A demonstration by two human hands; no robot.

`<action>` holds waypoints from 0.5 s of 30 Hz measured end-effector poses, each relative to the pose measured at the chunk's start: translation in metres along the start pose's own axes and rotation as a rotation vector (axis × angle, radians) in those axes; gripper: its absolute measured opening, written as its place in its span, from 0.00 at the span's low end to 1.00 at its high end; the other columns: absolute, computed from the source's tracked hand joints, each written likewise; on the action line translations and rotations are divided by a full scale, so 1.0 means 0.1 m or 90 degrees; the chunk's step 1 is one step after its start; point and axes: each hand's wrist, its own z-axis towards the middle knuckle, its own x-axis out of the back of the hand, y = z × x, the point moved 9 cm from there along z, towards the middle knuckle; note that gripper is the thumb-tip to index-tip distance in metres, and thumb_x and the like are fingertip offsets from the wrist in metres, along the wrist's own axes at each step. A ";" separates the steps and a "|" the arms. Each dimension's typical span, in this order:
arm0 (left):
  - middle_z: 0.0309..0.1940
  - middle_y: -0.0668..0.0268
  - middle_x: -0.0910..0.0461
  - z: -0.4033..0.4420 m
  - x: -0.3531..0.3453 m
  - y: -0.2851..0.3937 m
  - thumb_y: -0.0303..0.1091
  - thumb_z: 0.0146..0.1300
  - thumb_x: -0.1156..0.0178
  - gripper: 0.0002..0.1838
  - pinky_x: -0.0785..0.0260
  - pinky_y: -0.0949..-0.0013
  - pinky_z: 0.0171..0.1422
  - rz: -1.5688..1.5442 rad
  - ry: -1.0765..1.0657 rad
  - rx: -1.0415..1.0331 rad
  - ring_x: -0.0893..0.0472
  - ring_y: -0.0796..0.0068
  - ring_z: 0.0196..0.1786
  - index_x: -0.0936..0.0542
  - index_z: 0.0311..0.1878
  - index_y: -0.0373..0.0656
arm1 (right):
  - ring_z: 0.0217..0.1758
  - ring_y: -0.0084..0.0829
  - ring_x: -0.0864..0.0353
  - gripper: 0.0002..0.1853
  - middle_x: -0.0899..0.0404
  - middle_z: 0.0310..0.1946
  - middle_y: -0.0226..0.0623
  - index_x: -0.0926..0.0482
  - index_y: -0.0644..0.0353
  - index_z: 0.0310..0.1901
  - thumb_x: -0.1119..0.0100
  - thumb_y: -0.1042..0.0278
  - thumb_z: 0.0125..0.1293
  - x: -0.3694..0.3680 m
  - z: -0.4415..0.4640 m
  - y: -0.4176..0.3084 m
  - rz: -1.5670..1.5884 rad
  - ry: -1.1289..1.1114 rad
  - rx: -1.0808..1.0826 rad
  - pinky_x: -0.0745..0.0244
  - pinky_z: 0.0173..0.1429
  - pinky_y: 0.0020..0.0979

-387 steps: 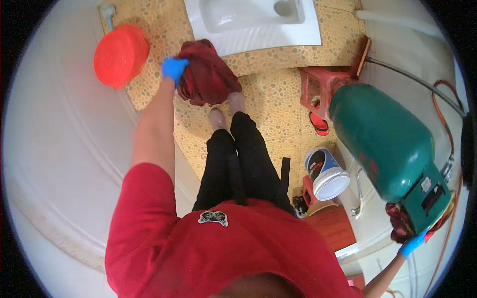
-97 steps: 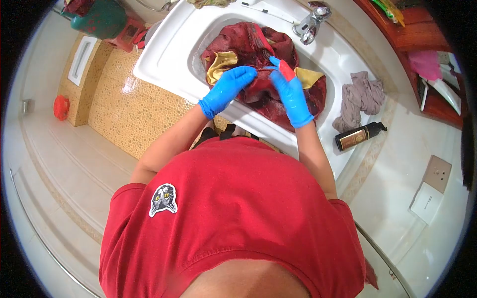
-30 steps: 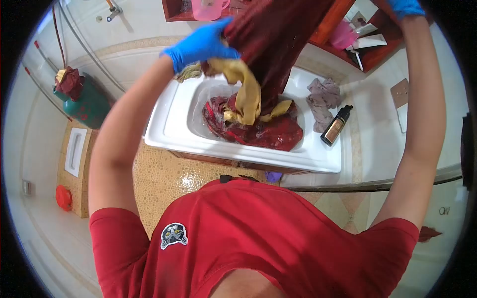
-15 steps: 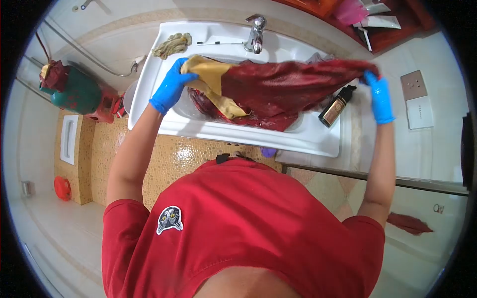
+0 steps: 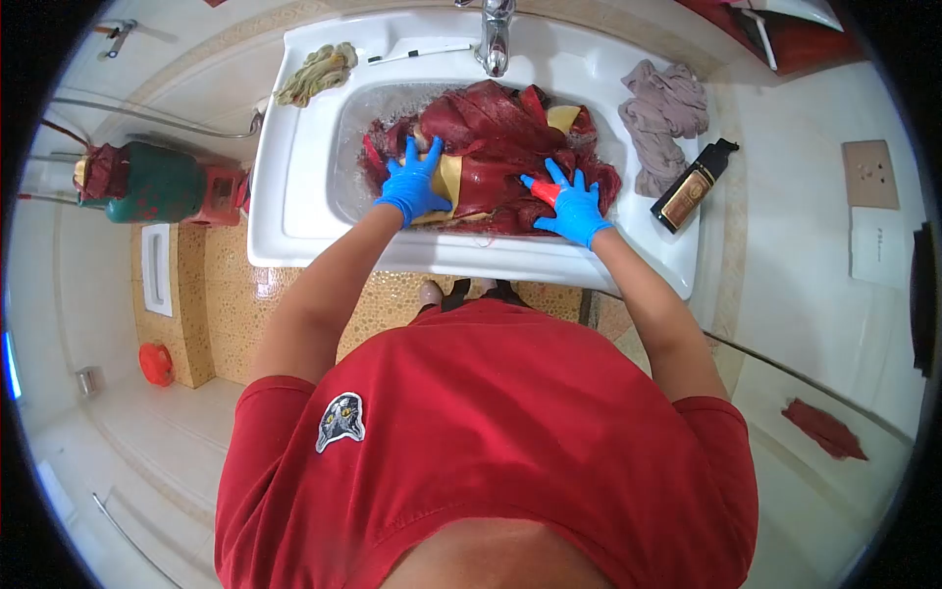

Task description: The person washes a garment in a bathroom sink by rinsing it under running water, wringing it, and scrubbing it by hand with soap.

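Observation:
Dark red cloth with yellow parts lies bunched and wet in the basin of the white sink, with water around it. My left hand, in a blue glove, rests with spread fingers on the cloth's yellow part at the left. On the red cloth at the right lies my right hand, its gloved fingers apart and something red around one finger. Neither hand grips the fabric.
A chrome faucet stands behind the basin. On the sink's right are a grey cloth and a black pump bottle; on its left lie a greenish cloth and a marker. A green gas cylinder is farther left.
Both hands have come down from holding the red and yellow cloth stretched above the sink. The cloth now lies in the basin, and the hands have let go, fingers spread on it.

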 end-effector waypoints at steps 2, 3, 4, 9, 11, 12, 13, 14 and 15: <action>0.70 0.40 0.59 0.10 -0.10 -0.01 0.51 0.33 0.25 0.63 0.41 0.42 0.64 -0.005 0.015 -0.032 0.44 0.31 0.66 0.55 0.73 0.65 | 0.70 0.65 0.54 0.44 0.61 0.74 0.36 0.47 0.15 0.66 0.34 0.41 0.47 -0.05 0.09 0.02 -0.024 -0.002 0.021 0.56 0.63 0.73; 0.70 0.38 0.59 0.14 -0.15 -0.02 0.51 0.33 0.25 0.64 0.39 0.42 0.63 -0.010 0.027 -0.045 0.43 0.30 0.66 0.55 0.73 0.64 | 0.69 0.65 0.53 0.44 0.60 0.73 0.36 0.47 0.15 0.66 0.33 0.42 0.46 -0.07 0.16 0.05 -0.039 -0.014 0.027 0.56 0.64 0.72; 0.69 0.37 0.57 0.15 -0.12 0.01 0.49 0.34 0.25 0.62 0.36 0.47 0.63 0.011 0.072 -0.057 0.40 0.32 0.64 0.54 0.72 0.63 | 0.69 0.65 0.53 0.44 0.58 0.73 0.37 0.46 0.15 0.66 0.33 0.43 0.46 -0.08 0.23 0.06 -0.054 -0.026 0.034 0.55 0.64 0.72; 0.65 0.39 0.46 0.40 -0.35 0.03 0.43 0.43 0.31 0.49 0.33 0.52 0.60 0.057 0.022 -0.067 0.32 0.40 0.61 0.45 0.69 0.54 | 0.67 0.58 0.46 0.43 0.44 0.67 0.44 0.38 0.37 0.64 0.32 0.45 0.44 -0.10 0.53 0.08 -0.104 -0.052 0.046 0.47 0.63 0.62; 0.62 0.43 0.37 0.48 -0.38 0.11 0.39 0.50 0.36 0.37 0.32 0.52 0.58 0.144 0.065 -0.121 0.29 0.45 0.59 0.36 0.65 0.47 | 0.63 0.52 0.34 0.37 0.33 0.60 0.48 0.28 0.51 0.58 0.33 0.45 0.45 -0.10 0.65 0.13 -0.121 0.001 0.010 0.37 0.59 0.54; 0.60 0.45 0.34 0.55 -0.51 0.04 0.39 0.52 0.39 0.32 0.32 0.53 0.59 0.161 -0.017 -0.084 0.28 0.47 0.59 0.32 0.63 0.47 | 0.59 0.50 0.31 0.31 0.29 0.56 0.48 0.25 0.54 0.52 0.34 0.48 0.46 -0.18 0.71 0.14 -0.122 -0.045 0.022 0.35 0.58 0.52; 0.58 0.47 0.30 0.57 -0.59 0.02 0.39 0.55 0.42 0.27 0.33 0.53 0.60 0.177 -0.101 -0.048 0.28 0.49 0.59 0.29 0.60 0.46 | 0.56 0.48 0.27 0.26 0.25 0.51 0.48 0.22 0.57 0.46 0.35 0.50 0.48 -0.17 0.73 0.09 -0.123 -0.090 0.033 0.34 0.57 0.50; 0.56 0.49 0.27 0.57 -0.67 -0.02 0.39 0.57 0.46 0.23 0.33 0.54 0.60 0.191 -0.184 -0.012 0.27 0.51 0.59 0.26 0.57 0.45 | 0.53 0.47 0.23 0.21 0.21 0.46 0.48 0.20 0.61 0.40 0.37 0.53 0.49 -0.18 0.74 0.05 -0.125 -0.135 0.043 0.32 0.57 0.48; 0.55 0.50 0.27 0.60 -0.60 0.00 0.40 0.59 0.48 0.22 0.34 0.54 0.61 0.172 -0.139 -0.006 0.27 0.52 0.59 0.24 0.56 0.45 | 0.50 0.47 0.22 0.18 0.20 0.43 0.47 0.19 0.60 0.38 0.39 0.55 0.51 -0.17 0.80 0.07 -0.121 -0.108 0.033 0.31 0.56 0.48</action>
